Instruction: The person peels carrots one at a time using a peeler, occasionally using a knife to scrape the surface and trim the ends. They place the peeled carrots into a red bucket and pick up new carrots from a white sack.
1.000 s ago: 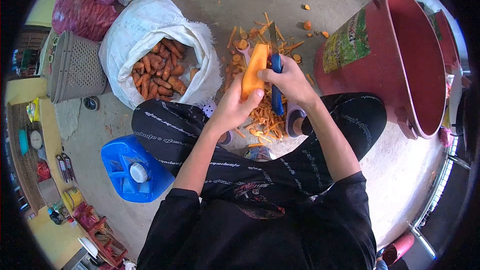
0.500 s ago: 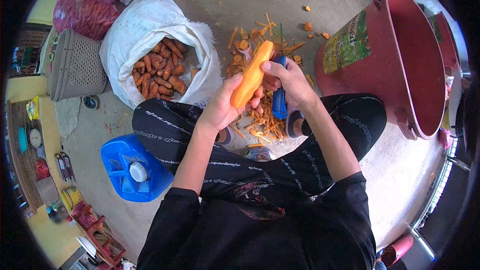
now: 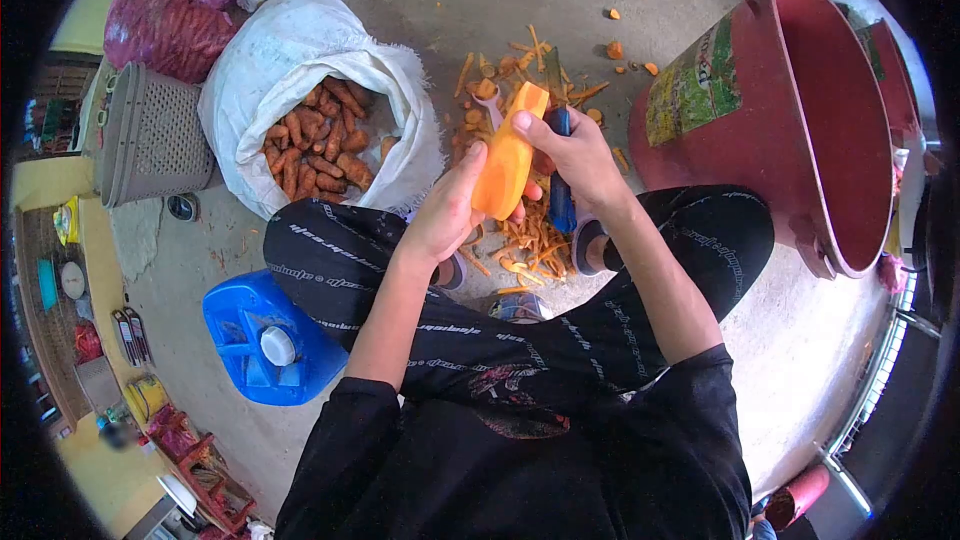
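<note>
A peeled orange carrot (image 3: 505,168) with flat-cut sides is held at a slant between my hands. My left hand (image 3: 447,205) is closed around its lower end, thumb along the side. My right hand (image 3: 580,162) is closed on a blue-handled knife (image 3: 562,202), and its thumb presses on the upper part of the carrot. The knife's narrow blade seems to point away from me, partly hidden behind my right hand. Orange peelings (image 3: 535,250) and cut pieces lie on the floor beneath and beyond my hands.
To the left, a white sack (image 3: 275,50) holds unpeeled carrots (image 3: 320,140). A blue jerrycan (image 3: 255,355) stands by my left knee, and a grey basket (image 3: 165,135) lies behind the sack. A large red bucket (image 3: 720,120) is tilted on the right. A red mesh sack (image 3: 165,25) sits far left.
The carrot has turned slightly in my hands, with its lower end a little further right. The knife handle has rotated, and my left fingers have straightened somewhat.
</note>
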Available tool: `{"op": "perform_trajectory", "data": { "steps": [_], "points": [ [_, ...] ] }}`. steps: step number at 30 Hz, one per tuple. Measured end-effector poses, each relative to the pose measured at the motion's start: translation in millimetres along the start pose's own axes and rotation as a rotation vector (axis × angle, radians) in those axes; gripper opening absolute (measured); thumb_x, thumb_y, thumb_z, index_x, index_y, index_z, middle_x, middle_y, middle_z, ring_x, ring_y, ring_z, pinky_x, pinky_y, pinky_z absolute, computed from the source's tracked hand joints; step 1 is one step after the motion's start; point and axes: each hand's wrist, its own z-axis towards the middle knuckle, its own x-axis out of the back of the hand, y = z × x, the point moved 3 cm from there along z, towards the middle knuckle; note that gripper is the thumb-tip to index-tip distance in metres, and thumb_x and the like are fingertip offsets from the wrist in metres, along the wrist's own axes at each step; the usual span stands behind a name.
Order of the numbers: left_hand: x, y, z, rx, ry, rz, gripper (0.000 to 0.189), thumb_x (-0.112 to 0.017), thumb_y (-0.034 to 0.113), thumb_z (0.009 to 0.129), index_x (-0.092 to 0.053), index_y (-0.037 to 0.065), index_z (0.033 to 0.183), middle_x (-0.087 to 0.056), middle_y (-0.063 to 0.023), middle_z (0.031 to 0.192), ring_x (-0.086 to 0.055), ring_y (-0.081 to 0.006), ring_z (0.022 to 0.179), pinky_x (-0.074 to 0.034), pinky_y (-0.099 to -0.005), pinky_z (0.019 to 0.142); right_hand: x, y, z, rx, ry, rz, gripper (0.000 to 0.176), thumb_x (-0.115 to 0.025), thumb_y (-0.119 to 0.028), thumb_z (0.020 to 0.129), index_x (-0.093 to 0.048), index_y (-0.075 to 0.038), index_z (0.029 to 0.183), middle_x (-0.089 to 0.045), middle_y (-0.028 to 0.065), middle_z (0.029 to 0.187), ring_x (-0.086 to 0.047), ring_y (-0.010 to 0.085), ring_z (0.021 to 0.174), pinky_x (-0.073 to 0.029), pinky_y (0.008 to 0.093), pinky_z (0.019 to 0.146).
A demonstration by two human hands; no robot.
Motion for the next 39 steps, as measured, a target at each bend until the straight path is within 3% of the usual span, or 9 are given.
{"op": "perform_trajectory", "data": {
  "steps": [7, 10, 13, 16, 19, 26, 32, 33, 39],
  "points": [
    [2.9, -3.4, 3.5, -0.002, 0.023, 0.033, 0.051, -0.025, 0.040, 0.099, -0.045, 0.001, 0.124, -0.058, -0.0152, 0.108, -0.061, -0.0220, 0.091, -0.048, -0.0324, 0.076, -1.0, -6.6, -3.7, -0.040, -0.005, 0.043, 0.037, -0.068, -0.038, 0.082, -0.060, -0.003, 0.087, -0.054, -0.0021, 0.068, -0.046, 0.0046, 0.058, -0.037, 0.0212, 0.050],
    [5.3, -1.2, 2.0, 0.028, 0.056, -0.023, 0.044, -0.031, 0.033, 0.099, -0.045, 0.000, 0.125, -0.057, -0.0125, 0.113, -0.060, -0.0209, 0.096, -0.048, -0.0321, 0.079, -4.6, -13.6, -8.7, -0.053, -0.016, 0.041, 0.040, -0.069, -0.039, 0.081, -0.059, -0.002, 0.091, -0.056, -0.0003, 0.070, -0.050, 0.0050, 0.059, -0.040, 0.0208, 0.051],
    [4.9, 3.2, 0.9, -0.089, 0.302, 0.176, 0.034, -0.040, 0.024, 0.099, -0.048, 0.002, 0.123, -0.057, -0.0094, 0.112, -0.059, -0.0164, 0.092, -0.048, -0.0307, 0.083, -2.6, -12.5, -7.5, -0.019, 0.066, -0.003, 0.042, -0.070, -0.039, 0.080, -0.057, -0.002, 0.093, -0.057, 0.0020, 0.072, -0.053, 0.0063, 0.061, -0.043, 0.0207, 0.053],
    [8.4, 6.4, 0.0, -0.092, 0.301, 0.215, 0.034, -0.046, 0.022, 0.097, -0.048, 0.002, 0.123, -0.056, -0.0081, 0.113, -0.057, -0.0165, 0.099, -0.047, -0.0314, 0.086, 3.8, -4.2, -1.1, 0.006, 0.098, -0.087, 0.045, -0.071, -0.040, 0.077, -0.057, 0.000, 0.093, -0.058, 0.0040, 0.076, -0.054, 0.0081, 0.063, -0.044, 0.0221, 0.055],
    [1.4, 5.2, 1.9, -0.249, 0.190, 0.511, 0.043, -0.052, 0.028, 0.094, -0.044, 0.000, 0.125, -0.055, -0.0096, 0.113, -0.056, -0.0172, 0.101, -0.046, -0.0314, 0.087, 5.4, -4.2, -0.8, 0.079, 0.148, -0.222, 0.047, -0.071, -0.041, 0.077, -0.056, 0.002, 0.091, -0.057, 0.0047, 0.076, -0.054, 0.0103, 0.066, -0.045, 0.0244, 0.057],
    [6.8, -10.5, 7.5, -0.120, 0.161, 0.548, 0.058, -0.060, 0.025, 0.088, -0.034, -0.002, 0.132, -0.049, -0.0162, 0.122, -0.051, -0.0226, 0.111, -0.041, -0.0339, 0.094, 4.3, 5.7, -0.2, 0.150, 0.202, -0.411, 0.051, -0.071, -0.042, 0.076, -0.055, 0.004, 0.089, -0.057, 0.0087, 0.075, -0.054, 0.0135, 0.070, -0.046, 0.0291, 0.061],
    [18.5, -20.1, -6.5, -0.189, -0.165, 0.842, 0.078, -0.061, 0.015, 0.084, -0.012, -0.003, 0.142, -0.027, -0.0210, 0.142, -0.028, -0.0261, 0.133, -0.025, -0.0355, 0.108, 8.4, 4.0, 2.0, 0.148, 0.192, -0.344, 0.050, -0.071, -0.041, 0.075, -0.054, 0.004, 0.087, -0.055, 0.0092, 0.073, -0.052, 0.0145, 0.068, -0.046, 0.0313, 0.061],
    [11.7, -18.3, -7.0, -0.219, -0.178, 0.691, 0.071, -0.060, 0.018, 0.086, -0.019, -0.004, 0.140, -0.036, -0.0183, 0.136, -0.038, -0.0233, 0.126, -0.031, -0.0340, 0.103, 9.1, 5.7, 1.7, 0.145, 0.184, -0.357, 0.050, -0.071, -0.041, 0.075, -0.053, 0.004, 0.087, -0.055, 0.0090, 0.073, -0.052, 0.0145, 0.068, -0.045, 0.0313, 0.061],
    [-3.5, -2.7, 2.2, -0.073, 0.121, 0.470, 0.047, -0.051, 0.025, 0.094, -0.036, -0.003, 0.130, -0.052, -0.0109, 0.114, -0.049, -0.0143, 0.104, -0.039, -0.0289, 0.092, 4.2, 5.1, 1.7, 0.192, 0.171, -0.437, 0.048, -0.071, -0.041, 0.075, -0.053, 0.002, 0.087, -0.054, 0.0087, 0.073, -0.051, 0.0145, 0.067, -0.045, 0.0310, 0.062]
  ]
}}
